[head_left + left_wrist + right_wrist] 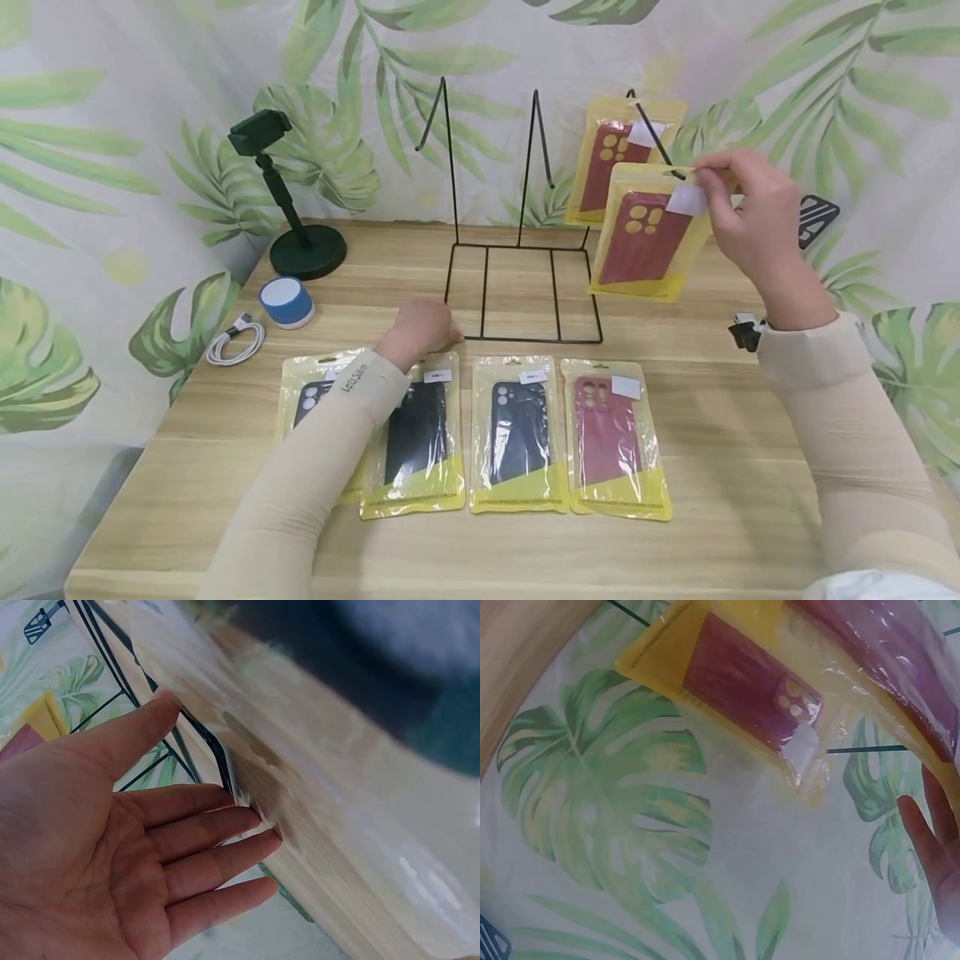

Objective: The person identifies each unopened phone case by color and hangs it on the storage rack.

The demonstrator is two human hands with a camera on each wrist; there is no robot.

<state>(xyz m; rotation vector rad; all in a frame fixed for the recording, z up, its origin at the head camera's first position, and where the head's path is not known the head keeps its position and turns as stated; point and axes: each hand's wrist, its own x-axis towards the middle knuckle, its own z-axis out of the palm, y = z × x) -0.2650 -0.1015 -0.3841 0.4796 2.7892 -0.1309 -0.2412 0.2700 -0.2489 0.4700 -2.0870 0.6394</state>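
Note:
My right hand (757, 217) pinches the top right corner of a yellow-edged clear bag with a red phone case (645, 242) in it. The bag's top overlaps the tip of the right hook of a black wire rack (517, 339). Farther back on that hook hangs a second bagged red phone case (754, 682). My left hand (142, 832) has its fingers extended and nothing gripped; its fingertips are right at the rack's front left corner. Below it on the table lies a bagged black phone case (417, 433), partly covered by my left forearm.
A bagged dark phone case (519, 433) and a bagged red one (606, 433) lie at the table's front, with another bag (300, 367) under my left sleeve. At left stand a black phone stand (307, 250) and blue cylinder (287, 302), beside a coiled white cable (236, 342).

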